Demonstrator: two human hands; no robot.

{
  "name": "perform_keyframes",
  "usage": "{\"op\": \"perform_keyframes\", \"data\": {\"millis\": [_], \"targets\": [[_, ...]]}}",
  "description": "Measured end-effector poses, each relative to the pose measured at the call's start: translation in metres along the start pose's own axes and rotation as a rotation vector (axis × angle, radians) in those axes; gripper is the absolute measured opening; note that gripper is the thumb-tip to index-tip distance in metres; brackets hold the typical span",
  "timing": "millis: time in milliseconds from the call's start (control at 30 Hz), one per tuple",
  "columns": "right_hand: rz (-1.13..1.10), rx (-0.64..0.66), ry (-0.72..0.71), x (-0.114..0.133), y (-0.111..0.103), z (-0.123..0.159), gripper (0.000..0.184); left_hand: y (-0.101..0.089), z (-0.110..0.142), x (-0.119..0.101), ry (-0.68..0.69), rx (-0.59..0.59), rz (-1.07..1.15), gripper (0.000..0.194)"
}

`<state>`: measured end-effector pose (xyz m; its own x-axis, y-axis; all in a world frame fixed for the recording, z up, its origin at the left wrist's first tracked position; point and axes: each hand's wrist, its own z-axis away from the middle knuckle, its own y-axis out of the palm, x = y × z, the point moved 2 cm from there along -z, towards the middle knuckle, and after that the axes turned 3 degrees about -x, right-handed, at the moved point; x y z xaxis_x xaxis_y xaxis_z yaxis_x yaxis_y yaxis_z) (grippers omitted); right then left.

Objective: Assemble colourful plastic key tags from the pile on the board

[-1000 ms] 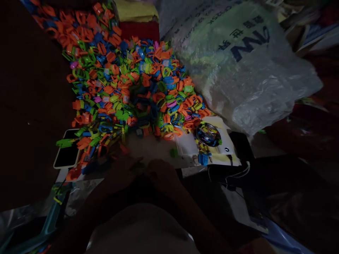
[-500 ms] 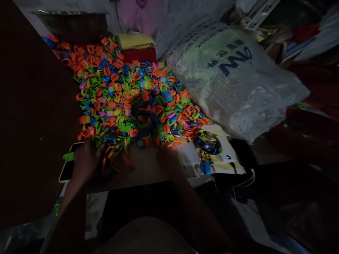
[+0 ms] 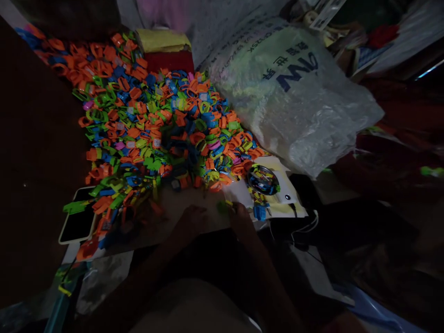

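My right hand [image 3: 240, 216] is over the bare strip of table, its fingers closed at the edge of a small green plastic piece [image 3: 222, 206] with a yellow tip. To its left, my left hand [image 3: 193, 219] has its fingers curled together low over the tabletop; dim light hides what is in them. Beyond both hands spreads a large heap of plastic toy watches [image 3: 142, 122] in orange, green, blue and yellow. Right of my hands, a round metal bowl [image 3: 278, 186] holds small coloured pieces, and a blue piece [image 3: 259, 212] lies in front of it.
A big clear printed plastic sack [image 3: 312, 111] leans at the right of the heap. A phone [image 3: 78, 226] lies at the left edge, partly covered by pieces. A red and yellow box [image 3: 168, 60] stands behind. White cables [image 3: 312, 222] hang at the right.
My left hand has moved right, from the pieces by the phone to the middle of the table edge. My right hand has shifted right and nearer, now with the green piece. The view has turned slightly.
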<state>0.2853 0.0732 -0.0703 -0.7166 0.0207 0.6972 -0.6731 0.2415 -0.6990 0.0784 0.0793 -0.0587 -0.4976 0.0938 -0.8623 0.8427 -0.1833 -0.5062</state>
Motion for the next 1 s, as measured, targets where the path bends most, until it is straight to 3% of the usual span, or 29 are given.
{"op": "perform_keyframes", "data": {"millis": [100,233,500,600,700,767,1000], "targets": [[-0.044,0.050,0.039,0.003,0.013,0.013,0.021,0.031,-0.012,0.004,-0.046,0.064,0.091,0.030],[-0.151,0.105,0.038,0.018,0.031,0.026,0.023,0.040,-0.024,0.002,-0.099,0.095,0.213,0.035],[-0.434,0.218,0.007,0.047,0.023,0.025,0.032,0.000,-0.001,0.003,-0.170,0.058,0.359,0.029],[-0.548,0.210,0.025,0.059,0.015,0.024,0.034,-0.019,0.009,-0.004,-0.185,-0.011,0.362,0.029],[-0.546,0.190,0.069,0.065,0.010,0.026,0.033,-0.039,0.016,-0.015,-0.207,-0.100,0.370,0.048],[-0.536,0.192,0.068,0.068,0.006,0.028,0.030,-0.048,0.021,-0.020,-0.211,-0.087,0.411,0.055],[-0.479,0.147,-0.093,0.091,-0.014,0.043,0.016,-0.058,0.038,-0.020,-0.202,-0.046,0.595,0.042]]}}
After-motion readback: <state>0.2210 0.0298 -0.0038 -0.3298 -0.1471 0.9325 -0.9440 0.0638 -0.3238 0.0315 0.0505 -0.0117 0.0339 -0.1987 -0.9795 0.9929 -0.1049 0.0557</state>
